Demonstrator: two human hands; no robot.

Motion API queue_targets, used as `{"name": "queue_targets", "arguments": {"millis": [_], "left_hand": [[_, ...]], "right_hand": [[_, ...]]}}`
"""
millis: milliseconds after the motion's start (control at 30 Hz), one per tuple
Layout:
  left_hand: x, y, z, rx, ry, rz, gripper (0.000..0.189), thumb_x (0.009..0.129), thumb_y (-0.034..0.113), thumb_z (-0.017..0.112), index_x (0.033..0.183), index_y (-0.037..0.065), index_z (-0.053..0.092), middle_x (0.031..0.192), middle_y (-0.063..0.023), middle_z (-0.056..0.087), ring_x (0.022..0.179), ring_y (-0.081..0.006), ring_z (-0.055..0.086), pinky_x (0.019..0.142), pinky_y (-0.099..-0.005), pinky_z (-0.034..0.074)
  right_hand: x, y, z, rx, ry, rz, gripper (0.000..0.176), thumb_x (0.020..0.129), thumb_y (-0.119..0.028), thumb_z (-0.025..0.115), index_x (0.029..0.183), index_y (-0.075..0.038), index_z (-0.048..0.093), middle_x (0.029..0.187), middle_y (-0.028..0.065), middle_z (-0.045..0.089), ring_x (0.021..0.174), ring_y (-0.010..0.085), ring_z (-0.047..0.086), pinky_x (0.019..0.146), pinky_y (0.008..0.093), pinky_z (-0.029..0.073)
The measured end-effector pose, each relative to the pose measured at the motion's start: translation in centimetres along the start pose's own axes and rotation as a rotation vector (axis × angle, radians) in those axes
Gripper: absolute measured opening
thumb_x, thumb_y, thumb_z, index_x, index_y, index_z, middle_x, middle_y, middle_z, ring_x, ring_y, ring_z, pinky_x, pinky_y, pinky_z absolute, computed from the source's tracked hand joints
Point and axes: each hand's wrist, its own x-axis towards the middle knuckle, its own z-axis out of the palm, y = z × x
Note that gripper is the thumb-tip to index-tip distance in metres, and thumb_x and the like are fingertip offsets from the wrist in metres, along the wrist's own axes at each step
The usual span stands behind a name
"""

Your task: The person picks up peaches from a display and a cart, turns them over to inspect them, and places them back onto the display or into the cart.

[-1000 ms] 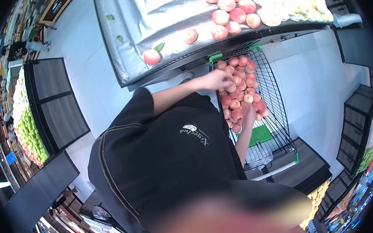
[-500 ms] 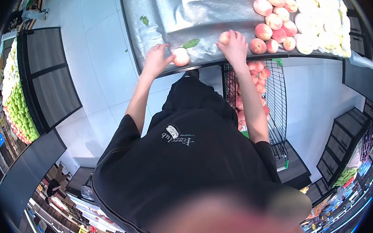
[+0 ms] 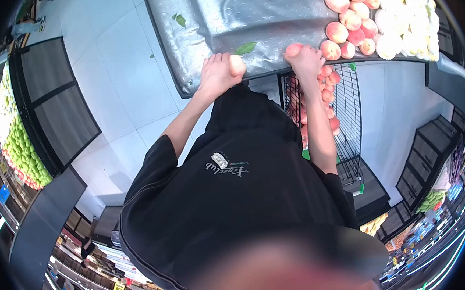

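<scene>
My left hand (image 3: pixel 217 75) is closed around a pink peach (image 3: pixel 236 64) at the front edge of the silver padded display table (image 3: pixel 266 13). My right hand (image 3: pixel 305 60) grips another peach (image 3: pixel 294 49) at the same edge, just left of the peach pile (image 3: pixel 351 23). Below my right arm stands a wire shopping cart (image 3: pixel 348 110) with several peaches (image 3: pixel 327 79) in it. A green leaf (image 3: pixel 245 48) lies on the table between my hands.
Pale fruit in white netting (image 3: pixel 407 19) fills the table's right end. A stand of green and red apples (image 3: pixel 22 149) and a dark crate (image 3: pixel 57 103) are at the left across a white tiled floor (image 3: pixel 114 72). Dark crates (image 3: pixel 432 152) stand at the right.
My hands came out of the cart and up to the table edge with a peach each. Since half a second ago both have drawn slightly back toward me, closing over the peaches.
</scene>
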Motion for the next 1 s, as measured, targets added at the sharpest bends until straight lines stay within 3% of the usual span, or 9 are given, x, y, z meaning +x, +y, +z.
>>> {"name": "queue_targets", "arguments": {"millis": [67,167,300,400,433,533,600,800,1000], "left_hand": [[0.3,-0.1,0.2,-0.024,-0.016,-0.003,0.063,0.064,0.037,0.08,0.113,0.001,0.062,0.104,-0.0169,0.063,0.104,-0.0329,0.057,0.094,-0.043,0.042],[0.8,-0.3,0.5,-0.002,0.017,0.023,0.064,0.063,0.037,0.081,0.113,0.0,0.063,0.105,-0.0182,0.065,0.103,-0.0351,0.06,0.095,-0.043,0.044],[1.1,0.9,-0.7,-0.128,0.008,-0.072,0.063,0.065,0.038,0.08,0.108,-0.003,0.064,0.1,-0.0171,0.069,0.096,-0.0322,0.065,0.091,-0.0434,0.049],[1.2,2.5,-1.6,-0.591,0.016,-0.139,0.064,0.071,0.04,0.079,0.114,-0.005,0.063,0.099,-0.0144,0.071,0.094,-0.0243,0.068,0.089,-0.0397,0.051],[1.4,4.2,-2.4,-0.814,-0.088,-0.127,0.063,0.078,0.04,0.076,0.118,-0.006,0.062,0.109,-0.0124,0.069,0.105,-0.0164,0.063,0.095,-0.0344,0.047],[1.4,11.0,-1.1,-1.471,-0.121,0.084,0.055,0.081,0.039,0.073,0.112,-0.005,0.063,0.111,-0.0085,0.066,0.105,-0.0129,0.058,0.096,-0.0316,0.043],[1.4,15.8,0.0,-1.513,-0.23,0.164,0.047,0.082,0.04,0.072,0.103,-0.001,0.061,0.099,-0.0021,0.06,0.093,-0.0094,0.052,0.087,-0.0283,0.041],[-0.5,27.9,4.2,-1.384,-0.413,0.343,0.068,0.079,0.046,0.074,0.119,-0.006,0.059,0.105,-0.0102,0.067,0.097,-0.015,0.062,0.091,-0.0315,0.047],[-3.8,34.7,7.8,-1.212,-0.581,0.47,0.08,0.076,0.052,0.078,0.124,-0.008,0.056,0.108,-0.0128,0.067,0.1,-0.0174,0.065,0.089,-0.0313,0.051]], "right_hand": [[0.2,0.2,-0.9,0.066,-0.043,0.008,0.064,0.068,-0.048,0.08,0.108,0.002,0.066,0.109,0.0179,0.069,0.109,0.0335,0.06,0.097,0.0437,0.042],[-0.5,2.0,-2.4,0.632,-0.101,-0.006,0.061,0.072,-0.042,0.081,0.11,0.003,0.066,0.109,0.0169,0.07,0.106,0.0313,0.064,0.097,0.0386,0.045],[-2.6,5.4,-1.4,1.738,-0.221,-0.14,0.06,0.084,-0.043,0.074,0.122,0.001,0.061,0.116,0.0142,0.066,0.114,0.027,0.062,0.102,0.0376,0.044],[-6.9,6.4,-6.3,2.319,-0.413,-0.091,0.066,0.088,-0.047,0.068,0.131,0.001,0.052,0.127,0.0175,0.06,0.122,0.0306,0.056,0.105,0.0406,0.043],[-7.7,7.3,-6.5,2.358,-0.417,-0.132,0.069,0.09,-0.048,0.064,0.136,0.0,0.045,0.133,0.0198,0.054,0.127,0.0334,0.051,0.107,0.0436,0.042],[-10.5,9.8,-6.9,2.401,-0.24,-0.093,0.08,0.086,-0.055,0.066,0.137,0.002,0.042,0.132,0.0236,0.053,0.128,0.0374,0.05,0.11,0.0489,0.04],[-11.4,12.4,-4.1,2.237,-0.049,-0.091,0.076,0.087,-0.056,0.065,0.132,0.003,0.049,0.121,0.0197,0.06,0.114,0.0312,0.059,0.099,0.0426,0.048],[-17.9,20.0,-5.1,2.151,0.326,-0.013,0.05,0.087,-0.033,0.072,0.118,0.004,0.06,0.104,0.0088,0.064,0.083,0.0149,0.065,0.067,0.0257,0.055],[-25.3,26.3,-7.0,1.989,0.67,-0.062,0.057,0.08,-0.023,0.079,0.124,0.006,0.057,0.124,0.0147,0.059,0.11,0.0212,0.062,0.091,0.0326,0.054]]}}
